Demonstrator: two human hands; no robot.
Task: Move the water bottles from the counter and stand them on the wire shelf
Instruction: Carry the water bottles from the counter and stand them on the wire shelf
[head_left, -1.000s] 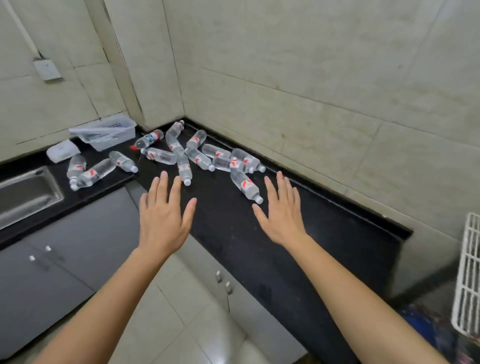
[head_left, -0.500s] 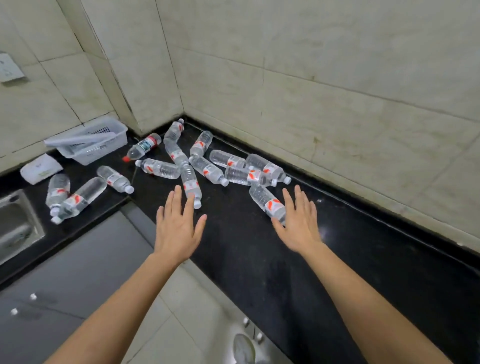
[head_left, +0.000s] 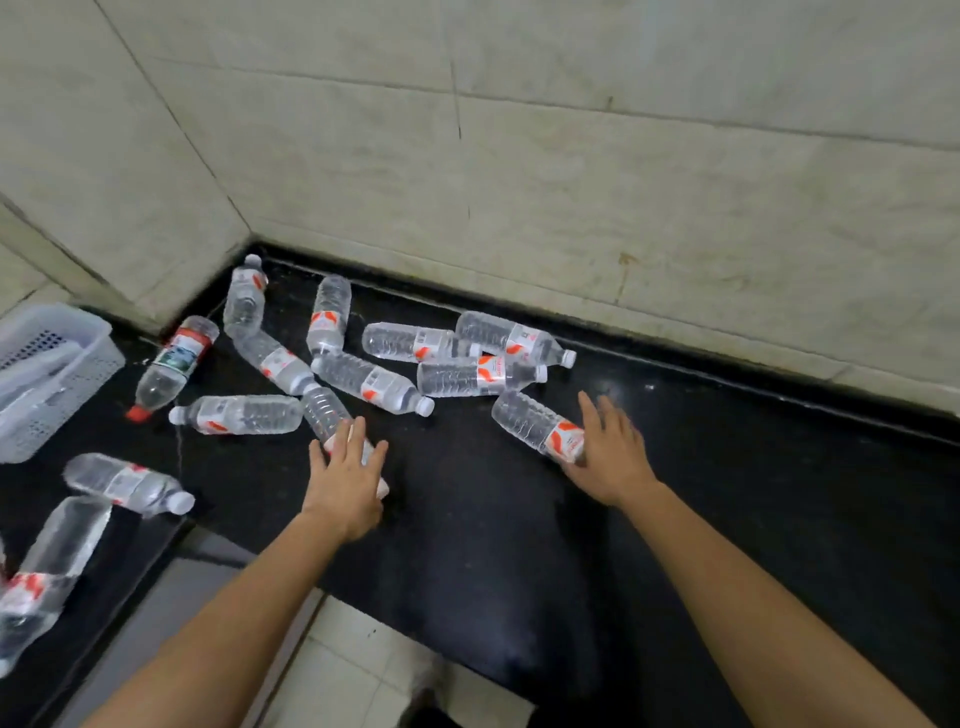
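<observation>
Several clear water bottles with red-and-white labels lie on their sides on the black counter (head_left: 753, 493), clustered toward the corner. My left hand (head_left: 345, 480) lies on top of one bottle (head_left: 324, 410), covering its label and neck, with the fingers fairly straight. My right hand (head_left: 610, 454) touches the label end of another bottle (head_left: 530, 423), fingers spread and blurred. Two more bottles (head_left: 124, 480) lie at the left on the counter's other leg. The wire shelf is out of view.
A white plastic basket (head_left: 49, 374) stands at the left edge on the counter. One bottle with a red cap and green label (head_left: 174, 364) lies beside it. Tiled walls close off the corner behind the bottles. Grey cabinet fronts and floor tiles show below.
Both hands have moved forward and down from the air onto the counter. The left now rests on a bottle and the right touches another. The view has come closer to the corner.
</observation>
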